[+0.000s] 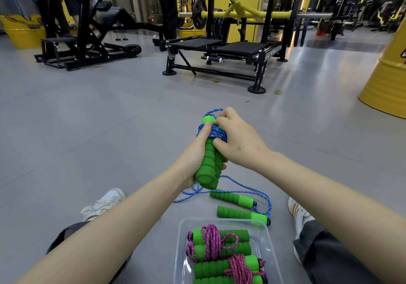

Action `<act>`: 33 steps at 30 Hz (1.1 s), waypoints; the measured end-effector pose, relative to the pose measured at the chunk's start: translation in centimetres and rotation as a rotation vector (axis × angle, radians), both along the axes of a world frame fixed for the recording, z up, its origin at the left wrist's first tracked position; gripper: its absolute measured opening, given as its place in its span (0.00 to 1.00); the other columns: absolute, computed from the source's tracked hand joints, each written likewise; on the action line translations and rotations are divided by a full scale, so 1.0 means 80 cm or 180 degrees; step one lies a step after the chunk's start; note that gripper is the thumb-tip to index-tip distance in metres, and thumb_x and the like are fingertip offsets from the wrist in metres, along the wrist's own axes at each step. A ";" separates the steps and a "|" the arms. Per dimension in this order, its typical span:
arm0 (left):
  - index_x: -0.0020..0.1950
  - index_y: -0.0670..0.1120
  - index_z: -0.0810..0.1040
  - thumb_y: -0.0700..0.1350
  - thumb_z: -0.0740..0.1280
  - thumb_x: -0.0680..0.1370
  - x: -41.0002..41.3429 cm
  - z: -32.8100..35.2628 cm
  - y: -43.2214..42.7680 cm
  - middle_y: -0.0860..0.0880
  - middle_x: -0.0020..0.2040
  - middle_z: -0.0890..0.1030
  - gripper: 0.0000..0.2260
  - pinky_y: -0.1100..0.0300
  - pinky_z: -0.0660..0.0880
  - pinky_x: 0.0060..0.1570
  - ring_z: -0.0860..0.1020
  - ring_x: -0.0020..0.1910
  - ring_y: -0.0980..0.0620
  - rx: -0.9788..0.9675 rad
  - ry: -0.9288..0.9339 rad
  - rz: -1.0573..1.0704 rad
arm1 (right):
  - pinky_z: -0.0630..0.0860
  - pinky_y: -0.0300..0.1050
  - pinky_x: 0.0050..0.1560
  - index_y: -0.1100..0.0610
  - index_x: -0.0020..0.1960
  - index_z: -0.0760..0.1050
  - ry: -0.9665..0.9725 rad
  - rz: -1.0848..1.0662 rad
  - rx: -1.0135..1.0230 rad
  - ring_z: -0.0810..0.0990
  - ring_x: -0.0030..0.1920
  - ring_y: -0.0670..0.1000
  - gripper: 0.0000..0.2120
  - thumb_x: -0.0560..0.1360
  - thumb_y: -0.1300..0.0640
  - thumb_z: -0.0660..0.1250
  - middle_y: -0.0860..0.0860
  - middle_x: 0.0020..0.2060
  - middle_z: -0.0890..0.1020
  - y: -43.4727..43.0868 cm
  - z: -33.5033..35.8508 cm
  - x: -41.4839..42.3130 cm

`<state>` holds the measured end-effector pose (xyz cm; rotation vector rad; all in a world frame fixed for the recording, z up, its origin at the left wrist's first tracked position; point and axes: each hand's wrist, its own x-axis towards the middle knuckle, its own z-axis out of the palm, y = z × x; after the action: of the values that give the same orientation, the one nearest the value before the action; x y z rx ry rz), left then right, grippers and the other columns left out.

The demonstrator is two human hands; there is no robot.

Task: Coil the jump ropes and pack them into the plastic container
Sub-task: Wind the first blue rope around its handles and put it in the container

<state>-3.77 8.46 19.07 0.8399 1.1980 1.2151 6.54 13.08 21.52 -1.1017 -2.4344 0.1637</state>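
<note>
A mark on the yellow metal drum (386, 81) at the right edge is cut off and cannot be read.

The left hand (193, 151) grips a pair of green ribbed foam handles (208, 165), held together and tilted upright above the smooth grey floor (109, 118). Its fingers are curled round the far side and its thumb presses flat on the blue braided cord (216, 133) wound in tight turns round the handles' upper part. The right hand (239, 145) lies over the same coil from the right. Its fingers are curled onto the cord near the handles' top ends, where a small loop sticks out, and its thumb rests against the foam just below the turns.

A second rope lies on the floor below the hands (uncoiled): two green foam grips (232, 199) with loose blue line (252, 190) looping around them.

Nearest the camera sits a clear, rectangular plastic container (182, 239) with rounded corners. It holds green foam-handled bundles (219, 268) bound with pink braided cord (212, 242), lying side by side. A white sneaker (105, 202) shows on either side.
</note>
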 end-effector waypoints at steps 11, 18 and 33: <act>0.47 0.45 0.78 0.61 0.52 0.80 0.000 -0.003 0.004 0.46 0.32 0.81 0.23 0.62 0.76 0.27 0.79 0.31 0.50 0.0040 0.0133 -0.0022 | 0.63 0.31 0.38 0.62 0.52 0.76 0.0760 0.0315 -0.0356 0.71 0.42 0.49 0.12 0.70 0.67 0.63 0.52 0.45 0.79 0.013 -0.004 0.010; 0.57 0.43 0.77 0.60 0.55 0.80 -0.007 -0.009 0.010 0.42 0.41 0.81 0.23 0.59 0.78 0.31 0.80 0.32 0.49 0.0191 0.0401 -0.0009 | 0.72 0.38 0.45 0.57 0.55 0.74 0.1071 0.0306 -0.0899 0.77 0.48 0.52 0.13 0.72 0.66 0.61 0.52 0.48 0.80 0.015 -0.006 0.013; 0.62 0.46 0.70 0.62 0.59 0.77 -0.023 -0.015 0.008 0.43 0.44 0.79 0.23 0.55 0.78 0.34 0.80 0.35 0.47 0.0175 0.0817 -0.0391 | 0.69 0.39 0.49 0.50 0.63 0.69 0.0972 0.0573 -0.3099 0.75 0.51 0.49 0.20 0.75 0.66 0.60 0.52 0.52 0.78 0.023 0.013 0.026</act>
<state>-5.57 9.10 17.90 1.1200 1.3013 1.0668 8.59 14.90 22.56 -1.0708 -2.1465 1.5674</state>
